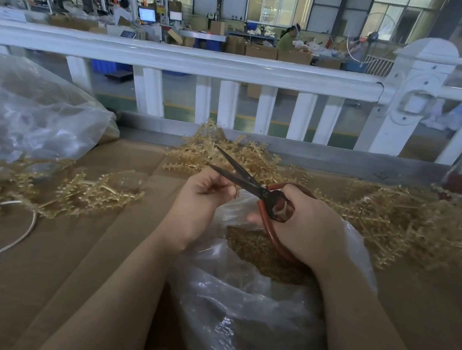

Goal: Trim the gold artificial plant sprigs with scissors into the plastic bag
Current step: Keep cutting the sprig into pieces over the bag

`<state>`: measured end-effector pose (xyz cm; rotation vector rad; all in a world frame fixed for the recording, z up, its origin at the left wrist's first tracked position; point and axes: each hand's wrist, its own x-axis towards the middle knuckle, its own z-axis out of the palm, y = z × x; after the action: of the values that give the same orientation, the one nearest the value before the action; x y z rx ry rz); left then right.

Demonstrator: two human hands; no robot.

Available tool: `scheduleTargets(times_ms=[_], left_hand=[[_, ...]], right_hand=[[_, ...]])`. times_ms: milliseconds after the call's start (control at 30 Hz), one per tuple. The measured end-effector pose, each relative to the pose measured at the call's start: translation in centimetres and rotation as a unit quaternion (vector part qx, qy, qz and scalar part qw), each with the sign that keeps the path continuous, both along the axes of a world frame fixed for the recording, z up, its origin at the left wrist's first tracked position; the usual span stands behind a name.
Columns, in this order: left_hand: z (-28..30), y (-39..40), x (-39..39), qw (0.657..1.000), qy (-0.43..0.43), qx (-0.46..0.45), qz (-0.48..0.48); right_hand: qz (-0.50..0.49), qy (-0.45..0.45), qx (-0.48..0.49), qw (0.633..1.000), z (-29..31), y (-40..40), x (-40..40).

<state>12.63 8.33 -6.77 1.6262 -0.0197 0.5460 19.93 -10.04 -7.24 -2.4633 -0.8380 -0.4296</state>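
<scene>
While the left hand (208,189) curls its fingers round something small at the blade tips, what that grip pinches is too tiny and too hidden to name. Blades of the scissors (241,173) stand spread apart, dark metal, crossing just above that hand. Right hand (302,223) has its grip wrapped round the red-brown handle loops, thumb through one; the lower loop disappears under the palm. Both hands work directly over the plastic bag (252,306), mouth open at the near middle of the tabletop (85,259), a heap of gold trimmings (247,245) showing inside, partly veiled by the film. Gold sprigs (408,224) pile up on the right, more lie just beyond the scissors (197,153), and another loose spread sits on the left (78,189). Far left, a second clear bag (24,111) bulges, contents hard to read. White cord (15,242) loops at left, cut off by the frame. White railing (236,66) runs across behind.
</scene>
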Motion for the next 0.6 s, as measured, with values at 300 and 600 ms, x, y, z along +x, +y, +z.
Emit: scheduleTargets(times_ms=[300, 600], left_hand=[[-0.11, -0.05, 0.16, 1.000, -0.008, -0.007, -0.008], [0.00, 0.00, 0.18, 0.999, -0.015, -0.027, -0.027]], right_hand=[[-0.018, -0.044, 0.013, 0.999, -0.21, 0.00, -0.03], [-0.011, -0.042, 0.033, 0.999, -0.31, -0.04, 0.11]])
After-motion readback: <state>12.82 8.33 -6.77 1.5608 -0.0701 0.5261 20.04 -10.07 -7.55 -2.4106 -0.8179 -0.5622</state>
